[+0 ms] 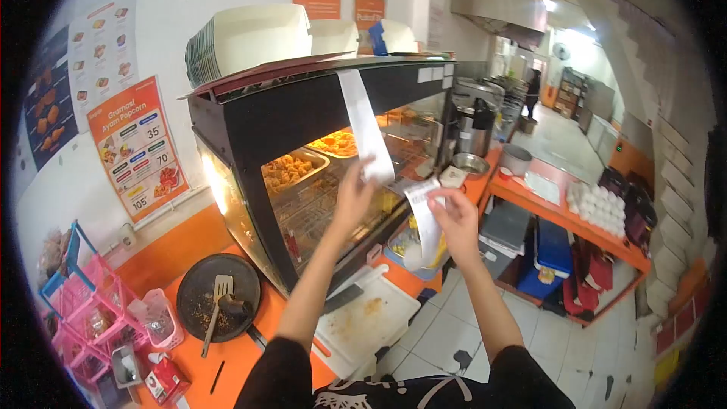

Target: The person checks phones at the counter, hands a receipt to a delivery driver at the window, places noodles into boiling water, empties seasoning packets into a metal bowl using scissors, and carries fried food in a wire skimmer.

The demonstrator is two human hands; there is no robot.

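Black short-sleeved shirt (pixel 405 395) with white printed pattern (pixel 337 399)

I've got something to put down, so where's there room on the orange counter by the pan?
There's a small bare patch on the orange counter between the thin black stick, the pan and the person's left sleeve. It's crowded at the left, where pink baskets and a red pack sit close together. The pan has a spatula in it.

Print (pixel 419 197) on curled white paper slip (pixel 426 227) was too small to read. Left hand (pixel 354 194) was blurred, perhaps touching long white paper strip (pixel 362 110). Black cloth sleeves (pixel 276 375) ran off bottom edge.
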